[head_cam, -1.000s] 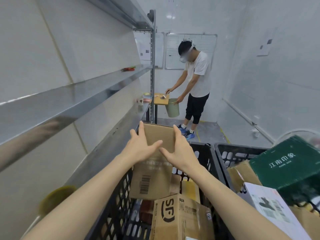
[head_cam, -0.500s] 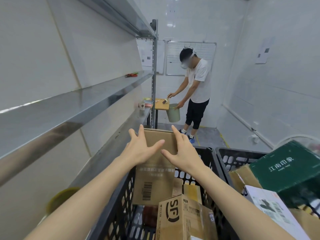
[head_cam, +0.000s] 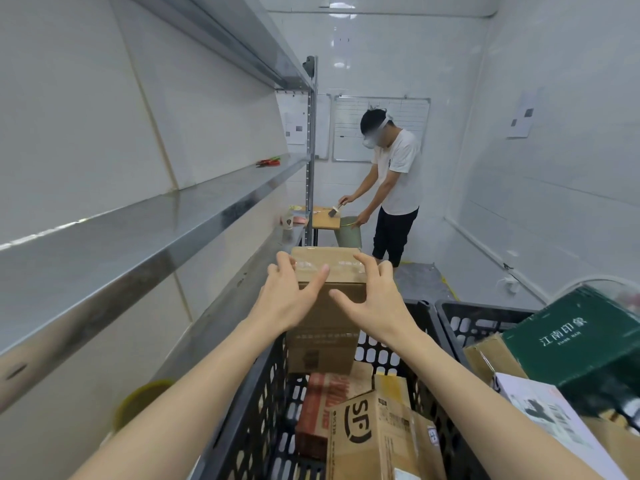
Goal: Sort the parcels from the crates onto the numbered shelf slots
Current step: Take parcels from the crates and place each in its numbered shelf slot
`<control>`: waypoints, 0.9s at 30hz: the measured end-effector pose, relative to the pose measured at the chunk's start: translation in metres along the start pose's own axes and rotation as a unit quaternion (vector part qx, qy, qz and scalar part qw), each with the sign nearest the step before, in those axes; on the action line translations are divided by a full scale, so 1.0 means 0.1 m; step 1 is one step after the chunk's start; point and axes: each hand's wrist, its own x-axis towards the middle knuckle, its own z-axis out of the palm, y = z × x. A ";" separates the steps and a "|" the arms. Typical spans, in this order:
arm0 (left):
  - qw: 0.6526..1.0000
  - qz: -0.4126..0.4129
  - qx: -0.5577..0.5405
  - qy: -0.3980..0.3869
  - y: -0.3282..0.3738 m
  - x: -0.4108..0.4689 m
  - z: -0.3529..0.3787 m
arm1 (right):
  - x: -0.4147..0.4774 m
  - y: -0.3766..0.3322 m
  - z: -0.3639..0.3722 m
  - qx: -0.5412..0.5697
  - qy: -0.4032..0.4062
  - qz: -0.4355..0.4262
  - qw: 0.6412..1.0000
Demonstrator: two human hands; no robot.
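I am observing the pick-up step: one box (head_cam: pixel 325 327) is being taken out of the left crate (head_cam: pixel 256 410) and has not yet been placed. The box is standing upright at the far end of that crate, its upper half rising above the rim and its lower half inside, above a red box (head_cam: pixel 318 410). Whether it is resting on the parcels beneath or hanging free, I cannot tell. The left hand (head_cam: pixel 287 299) is hooking its fingers over the top left corner, with the thumb lying across the taped front edge. The right hand (head_cam: pixel 374 303) is spread wide, its fingers curving round the top right corner and its thumb pressing the front face. An SF box (head_cam: pixel 374 434) is lying nearer to me in the same crate, and a green box (head_cam: pixel 581 341) is sitting on top of the load in the right crate (head_cam: pixel 460 323). The steel shelf (head_cam: pixel 138 230) is running along the left wall, and no slot numbers are legible on it. In my judgement the next move calls for a firm two-handed hold, a straight lift clear of the rim, a reading of the label, and a swing left to the matching slot.
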 end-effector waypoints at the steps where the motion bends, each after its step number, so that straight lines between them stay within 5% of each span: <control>1: 1.000 0.001 -0.009 0.001 0.01 -0.02 -0.01 | -0.01 -0.01 -0.02 0.006 0.005 -0.001 1.000; 11: 0.997 -0.043 0.007 -0.069 0.14 -0.18 -0.07 | -0.21 0.03 -0.05 -0.024 0.006 0.034 0.999; 27: 0.995 -0.041 -0.041 -0.078 0.03 -0.25 0.02 | -0.48 0.01 -0.04 -0.057 -0.032 0.055 0.996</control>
